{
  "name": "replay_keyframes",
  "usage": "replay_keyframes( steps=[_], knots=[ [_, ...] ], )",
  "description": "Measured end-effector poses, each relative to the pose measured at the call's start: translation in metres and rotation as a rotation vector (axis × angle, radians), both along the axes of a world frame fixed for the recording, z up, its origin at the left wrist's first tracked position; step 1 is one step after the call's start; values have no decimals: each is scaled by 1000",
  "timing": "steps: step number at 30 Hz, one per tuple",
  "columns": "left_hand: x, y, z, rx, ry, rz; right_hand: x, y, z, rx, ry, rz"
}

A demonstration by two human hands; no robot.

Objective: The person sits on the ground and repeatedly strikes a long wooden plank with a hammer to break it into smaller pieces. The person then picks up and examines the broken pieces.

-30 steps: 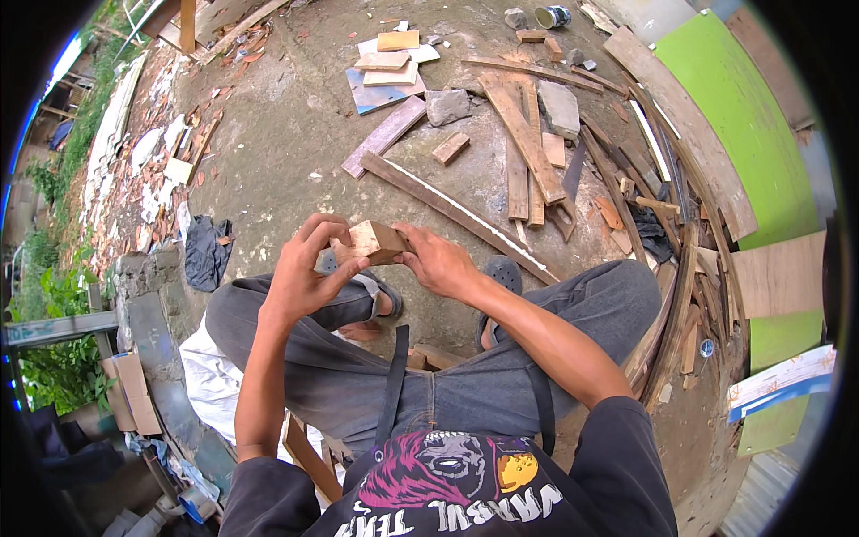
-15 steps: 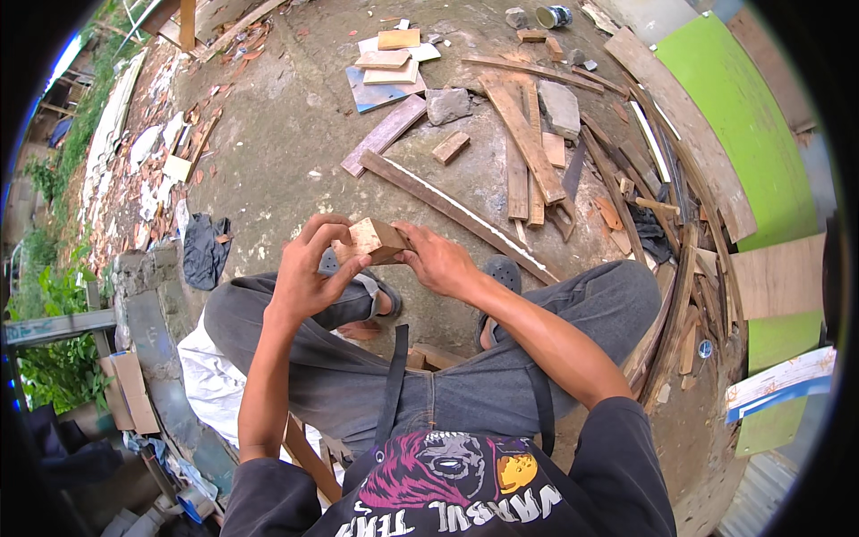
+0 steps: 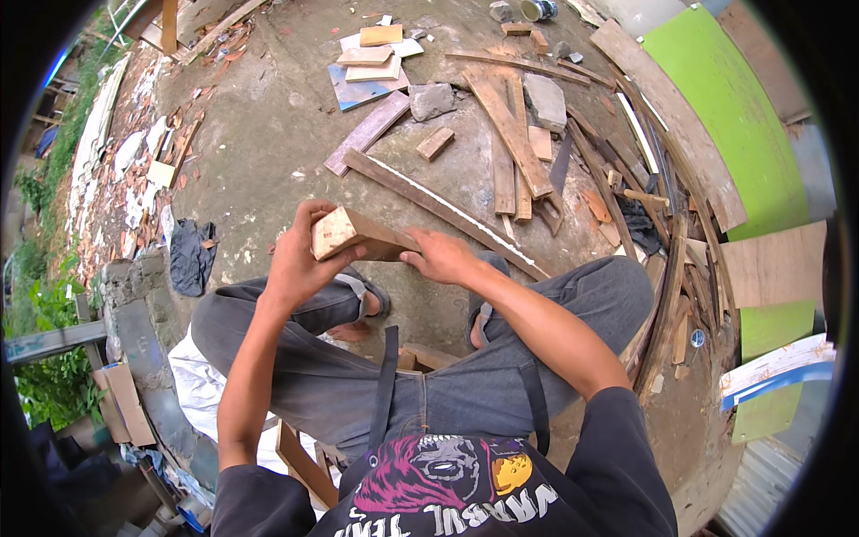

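Above my lap and between my knees, a short, thick wooden block [image 3: 362,234] is held in both hands. Its pale, squared end faces up and to the left. My left hand [image 3: 298,264] is closed round that end, with the thumb beneath and the fingers behind it. At the other end, my right hand [image 3: 445,259] pinches the block between thumb and fingers; part of this grip is hidden behind the wood. Beyond my hands, a long board [image 3: 438,210] with a white edge lies slantwise on the ground.
A small wood block [image 3: 436,143], a purplish plank [image 3: 369,132] and stacked board pieces [image 3: 369,56] lie ahead. Loose planks [image 3: 507,134], grey stones [image 3: 544,101] and a handsaw [image 3: 561,170] are right of these. Green panels [image 3: 725,116] line the far right.
The block has been turned so more of its length and its squared end show. My left hand has wrapped further round its end, and my hands are slightly farther apart.
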State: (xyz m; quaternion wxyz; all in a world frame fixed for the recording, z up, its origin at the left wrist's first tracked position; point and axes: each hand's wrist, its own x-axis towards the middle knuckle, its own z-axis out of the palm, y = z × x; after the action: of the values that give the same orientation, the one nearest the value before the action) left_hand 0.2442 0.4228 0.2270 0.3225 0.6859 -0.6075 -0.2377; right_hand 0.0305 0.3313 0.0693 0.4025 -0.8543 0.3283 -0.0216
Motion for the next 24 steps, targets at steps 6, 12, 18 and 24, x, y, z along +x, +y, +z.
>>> replay_keyframes(
  steps=[6,12,18,24],
  knots=[
    [41,-50,-17,8,110,92,-46,-59,-78,187,612,-72],
    [81,-73,-49,-61,109,318,-104,-65,-138,114,743,-450],
    [100,-89,-56,-11,92,534,-109,-59,-158,183,700,-646],
    [106,-103,-76,-36,250,626,-96,-94,-174,-334,449,-529]
  ],
)
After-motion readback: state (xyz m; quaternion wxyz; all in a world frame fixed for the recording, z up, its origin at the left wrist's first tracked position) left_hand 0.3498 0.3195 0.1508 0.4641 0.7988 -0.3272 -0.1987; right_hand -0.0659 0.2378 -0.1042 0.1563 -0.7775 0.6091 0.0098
